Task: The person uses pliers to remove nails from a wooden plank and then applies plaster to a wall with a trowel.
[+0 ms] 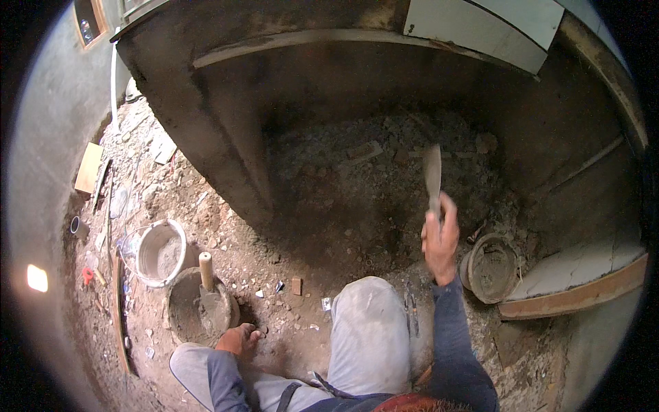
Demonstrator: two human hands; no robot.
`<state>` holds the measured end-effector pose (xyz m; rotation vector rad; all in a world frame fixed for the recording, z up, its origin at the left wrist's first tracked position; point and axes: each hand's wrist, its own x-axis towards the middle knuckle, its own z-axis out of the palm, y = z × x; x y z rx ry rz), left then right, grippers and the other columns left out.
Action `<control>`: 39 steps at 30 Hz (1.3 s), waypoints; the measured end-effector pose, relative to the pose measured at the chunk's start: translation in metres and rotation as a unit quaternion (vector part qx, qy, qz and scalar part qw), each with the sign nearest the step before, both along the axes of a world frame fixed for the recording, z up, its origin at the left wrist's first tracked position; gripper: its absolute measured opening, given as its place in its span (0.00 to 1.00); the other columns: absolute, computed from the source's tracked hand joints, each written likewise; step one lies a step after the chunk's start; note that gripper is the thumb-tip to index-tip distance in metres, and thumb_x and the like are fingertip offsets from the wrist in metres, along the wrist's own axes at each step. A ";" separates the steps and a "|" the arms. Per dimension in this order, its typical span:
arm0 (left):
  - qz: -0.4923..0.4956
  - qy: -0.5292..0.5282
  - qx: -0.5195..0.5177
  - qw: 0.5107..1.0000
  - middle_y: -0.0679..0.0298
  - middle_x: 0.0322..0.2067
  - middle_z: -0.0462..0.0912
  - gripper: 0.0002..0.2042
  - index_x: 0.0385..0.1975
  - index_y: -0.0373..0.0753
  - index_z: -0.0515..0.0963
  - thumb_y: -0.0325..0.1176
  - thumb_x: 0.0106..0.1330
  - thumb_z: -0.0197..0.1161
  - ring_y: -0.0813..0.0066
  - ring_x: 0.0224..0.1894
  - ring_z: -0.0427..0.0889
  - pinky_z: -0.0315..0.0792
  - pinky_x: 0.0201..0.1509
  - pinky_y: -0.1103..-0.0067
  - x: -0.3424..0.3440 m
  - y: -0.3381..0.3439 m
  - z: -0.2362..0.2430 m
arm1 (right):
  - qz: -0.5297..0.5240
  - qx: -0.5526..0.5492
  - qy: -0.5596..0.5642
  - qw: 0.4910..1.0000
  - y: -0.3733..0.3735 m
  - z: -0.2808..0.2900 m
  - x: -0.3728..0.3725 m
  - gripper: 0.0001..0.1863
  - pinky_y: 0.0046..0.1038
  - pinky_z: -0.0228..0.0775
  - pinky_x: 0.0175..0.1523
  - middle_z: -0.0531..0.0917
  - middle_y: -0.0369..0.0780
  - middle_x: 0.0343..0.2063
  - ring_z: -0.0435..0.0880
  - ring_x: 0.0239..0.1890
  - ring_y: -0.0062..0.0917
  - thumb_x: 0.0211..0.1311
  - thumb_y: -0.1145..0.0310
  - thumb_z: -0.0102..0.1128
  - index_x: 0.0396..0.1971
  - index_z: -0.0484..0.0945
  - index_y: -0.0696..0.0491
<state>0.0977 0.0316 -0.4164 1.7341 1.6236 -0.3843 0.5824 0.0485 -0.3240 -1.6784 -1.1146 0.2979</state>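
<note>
My right hand (pixel 441 240) is raised in front of me, closed round the handle of a putty knife (pixel 432 168). The knife's flat blade points away from me, toward the dark recess under the slab. Low on the left, my left hand (pixel 239 340) is closed beside a mortar-caked bucket (pixel 180 323), near its rim. Its fingers curl in, and what they hold, if anything, is too small to tell. Grey mortar lies in that bucket, and a trowel with a wooden handle (pixel 206 269) stands up in it.
A white bucket (pixel 161 253) holding grey material stands just beyond the caked one. On the right, another mortar-crusted bucket (pixel 491 269) sits by a tile-topped ledge (pixel 583 281). Rubble covers the floor (pixel 295 343). Concrete walls and a slab (pixel 302 58) enclose the recess ahead.
</note>
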 end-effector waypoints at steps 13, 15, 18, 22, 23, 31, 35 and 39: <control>0.006 -0.016 0.050 0.999 0.46 0.43 0.84 0.21 0.51 0.40 0.78 0.51 0.70 0.56 0.47 0.49 0.82 0.75 0.53 0.60 0.008 -0.006 0.025 | -0.066 0.253 -0.374 0.890 0.123 0.172 -0.027 0.21 0.39 0.75 0.41 0.74 0.45 0.39 0.79 0.37 0.39 0.70 0.68 0.55 0.62 0.70 0.47; 0.012 -0.025 0.055 0.998 0.45 0.42 0.84 0.21 0.50 0.40 0.79 0.51 0.70 0.56 0.46 0.48 0.82 0.75 0.52 0.60 0.008 -0.007 0.026 | -0.074 0.255 -0.395 0.879 0.125 0.175 -0.027 0.21 0.39 0.75 0.41 0.74 0.45 0.39 0.79 0.37 0.39 0.71 0.67 0.55 0.62 0.70 0.47; 0.016 -0.029 0.065 0.997 0.45 0.41 0.84 0.21 0.49 0.39 0.79 0.51 0.71 0.56 0.45 0.47 0.83 0.75 0.51 0.60 0.007 -0.009 0.025 | -0.068 0.261 -0.396 0.878 0.127 0.177 -0.025 0.21 0.39 0.75 0.41 0.73 0.45 0.39 0.79 0.37 0.40 0.71 0.67 0.56 0.62 0.70 0.47; 0.006 -0.031 0.083 0.996 0.45 0.41 0.84 0.21 0.48 0.39 0.79 0.51 0.70 0.56 0.43 0.47 0.82 0.76 0.51 0.59 0.003 -0.009 0.012 | -0.077 0.254 -0.402 0.876 0.129 0.183 -0.026 0.21 0.40 0.75 0.41 0.73 0.46 0.39 0.80 0.36 0.41 0.70 0.67 0.56 0.61 0.70 0.48; 0.007 -0.036 0.088 0.995 0.45 0.41 0.84 0.21 0.48 0.39 0.79 0.51 0.70 0.56 0.43 0.47 0.82 0.76 0.50 0.59 0.003 -0.009 0.012 | -0.081 0.244 -0.400 0.879 0.128 0.185 -0.029 0.20 0.40 0.75 0.41 0.74 0.47 0.39 0.80 0.36 0.42 0.70 0.67 0.55 0.61 0.70 0.48; 0.013 -0.035 0.077 0.996 0.46 0.41 0.84 0.20 0.47 0.39 0.79 0.49 0.70 0.57 0.45 0.47 0.83 0.75 0.50 0.59 0.009 -0.005 0.024 | -0.065 0.172 -0.377 0.908 0.111 0.192 -0.047 0.18 0.45 0.74 0.45 0.76 0.51 0.38 0.81 0.41 0.48 0.71 0.65 0.52 0.58 0.71 0.50; -0.008 -0.035 0.075 0.997 0.46 0.39 0.84 0.19 0.46 0.38 0.77 0.49 0.70 0.57 0.44 0.46 0.82 0.75 0.49 0.58 0.011 -0.002 0.024 | -0.055 0.111 -0.356 0.926 0.103 0.185 -0.052 0.18 0.45 0.74 0.45 0.77 0.50 0.38 0.81 0.40 0.48 0.71 0.65 0.52 0.58 0.71 0.50; -0.017 -0.048 0.080 0.996 0.45 0.37 0.84 0.19 0.47 0.38 0.75 0.49 0.71 0.56 0.44 0.45 0.82 0.74 0.48 0.56 0.006 -0.005 0.016 | -0.046 0.120 -0.362 0.923 0.100 0.191 -0.047 0.18 0.43 0.73 0.46 0.77 0.49 0.38 0.80 0.40 0.46 0.71 0.64 0.52 0.58 0.72 0.51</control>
